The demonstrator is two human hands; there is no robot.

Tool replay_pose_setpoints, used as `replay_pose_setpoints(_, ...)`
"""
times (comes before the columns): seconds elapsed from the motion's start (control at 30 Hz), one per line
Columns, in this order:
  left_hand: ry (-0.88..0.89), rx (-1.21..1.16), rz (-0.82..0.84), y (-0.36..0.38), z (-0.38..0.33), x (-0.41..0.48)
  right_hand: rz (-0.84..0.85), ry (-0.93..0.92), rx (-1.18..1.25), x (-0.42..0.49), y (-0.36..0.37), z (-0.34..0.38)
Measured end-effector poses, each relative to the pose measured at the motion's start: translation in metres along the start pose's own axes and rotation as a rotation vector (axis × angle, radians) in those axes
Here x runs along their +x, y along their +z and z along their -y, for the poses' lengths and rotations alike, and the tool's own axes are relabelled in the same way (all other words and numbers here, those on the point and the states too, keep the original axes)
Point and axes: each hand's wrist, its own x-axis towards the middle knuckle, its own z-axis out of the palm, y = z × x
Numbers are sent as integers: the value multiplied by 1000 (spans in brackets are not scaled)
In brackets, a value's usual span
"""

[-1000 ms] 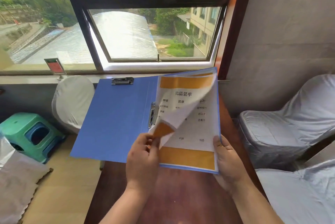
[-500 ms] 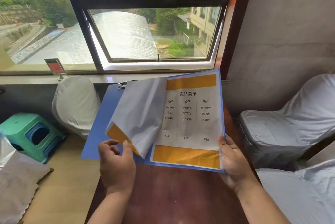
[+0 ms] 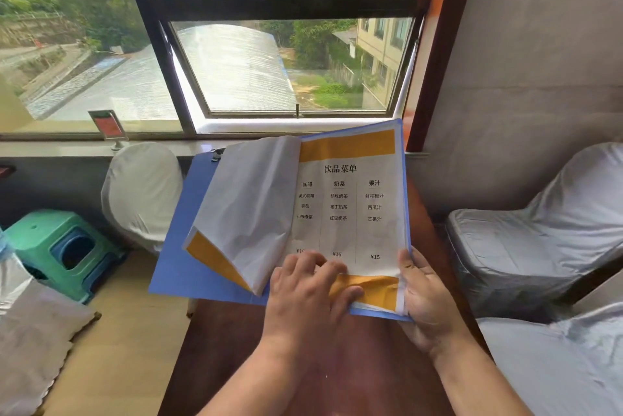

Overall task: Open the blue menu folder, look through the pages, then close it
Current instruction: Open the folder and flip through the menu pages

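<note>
The blue menu folder (image 3: 182,247) is open and held above the dark wooden table (image 3: 236,348), tilted toward me. Its right side shows a white drinks page (image 3: 354,206) with orange bands at top and bottom. A turned page (image 3: 249,213) curls over the left cover, blank side up. My left hand (image 3: 310,291) lies with fingers spread on the bottom of the drinks page, where the orange band is wrinkled under the thumb. My right hand (image 3: 424,294) grips the folder's lower right corner, thumb on the page edge.
A window (image 3: 269,61) and its sill run behind the folder. A white-covered chair (image 3: 141,193) and a green plastic stool (image 3: 60,250) stand to the left. Grey-covered chairs (image 3: 539,240) fill the right. A small red sign (image 3: 109,127) stands on the sill.
My left hand let go of the turned page and moved right onto the bottom of the drinks page. The turned page settled onto the left cover. The right hand kept its grip.
</note>
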Motion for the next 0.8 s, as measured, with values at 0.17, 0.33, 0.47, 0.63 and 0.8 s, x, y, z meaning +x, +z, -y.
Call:
replay_pose_setpoints(0.17, 56, -81, -41, 1, -4, 3, -13, -32, 0, 0, -3, 0)
replay_pose_setpoints(0.33, -386, -502, -97, -7, 14, 1, -33, -5, -27, 0, -15, 6)
replay_pose_setpoints(0.47, -757, -803, -278, -14, 45, -3, -61, -23, -53, 0, -20, 9)
replay_pose_setpoints(0.63, -1077, -1052, -393, -4, 75, -10, -74, -65, -69, 0, -20, 9)
replay_pose_setpoints(0.8, -1116, -1040, -425, -3, 86, -14, -97, -77, -111, 0, -20, 8)
